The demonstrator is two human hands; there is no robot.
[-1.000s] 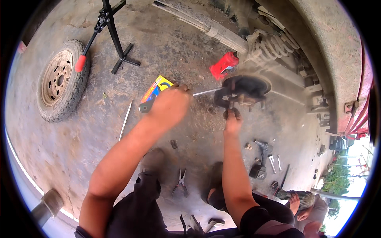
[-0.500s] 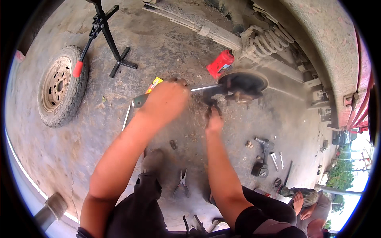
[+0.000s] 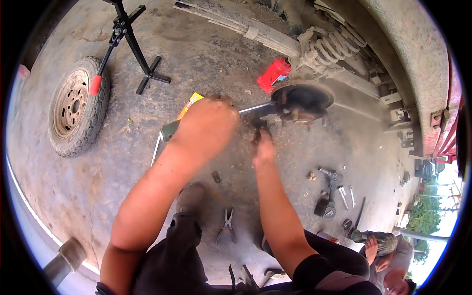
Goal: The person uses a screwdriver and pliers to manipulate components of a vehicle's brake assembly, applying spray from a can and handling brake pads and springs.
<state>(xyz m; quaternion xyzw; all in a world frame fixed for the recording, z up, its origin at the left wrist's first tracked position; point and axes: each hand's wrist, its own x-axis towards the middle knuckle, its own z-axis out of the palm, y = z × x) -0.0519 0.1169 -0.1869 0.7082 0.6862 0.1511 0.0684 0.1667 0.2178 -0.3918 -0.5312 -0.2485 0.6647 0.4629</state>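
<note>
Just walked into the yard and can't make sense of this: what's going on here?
A person crouches on the concrete beside a vehicle with its wheel off. Their left hand grips a long metal tool that runs to the bare brake disc, while the right hand reaches for a dark part just below the disc. The removed wheel lies to the left near a black stand. Pliers and other tools lie scattered on the ground, and a red bottle stands behind the disc.
</note>
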